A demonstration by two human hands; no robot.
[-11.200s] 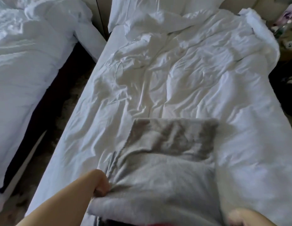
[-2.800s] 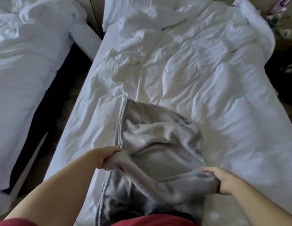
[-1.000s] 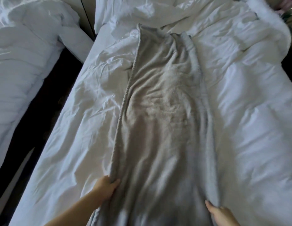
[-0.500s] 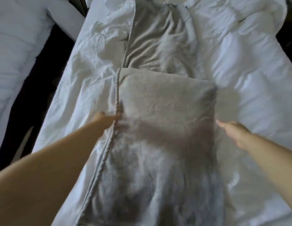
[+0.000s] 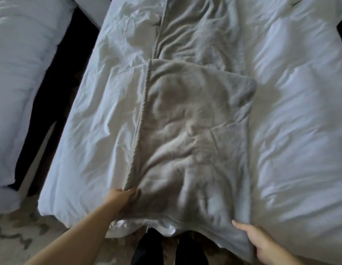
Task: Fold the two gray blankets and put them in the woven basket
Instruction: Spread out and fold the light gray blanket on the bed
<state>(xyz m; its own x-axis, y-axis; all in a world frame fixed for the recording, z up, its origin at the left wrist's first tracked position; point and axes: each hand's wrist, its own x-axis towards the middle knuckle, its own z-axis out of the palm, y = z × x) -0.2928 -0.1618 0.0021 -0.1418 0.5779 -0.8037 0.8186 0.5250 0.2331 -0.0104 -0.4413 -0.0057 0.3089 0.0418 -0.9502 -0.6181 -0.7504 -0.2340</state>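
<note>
- Your left hand (image 5: 125, 196) is closed tight on the near left corner of the soft gray fleece blanket (image 5: 195, 131). It pinches the bumpy braided edge (image 5: 139, 131) there.
- Your right hand (image 5: 261, 243) holds the near right edge of the same blanket, with the thumb on top. The other fingers are partly hidden by the cloth.
- The blanket lies flat on the rumpled white bed (image 5: 290, 111), right between your two hands.
- It is a long strip. Its long way runs straight ahead of you, up the bed and past the top of the view.
- The near part has a second layer on top. The far edge of that layer lies well ahead of both hands.
- Your left hand sits a bit farther up the bed than your right, so it is nearer to that far edge.
- The next fold probably goes along the long way. Lift both near corners at the same time and carry them straight ahead, or the sides may end up crooked.
- The woven basket and a second gray blanket are not in sight.
</note>
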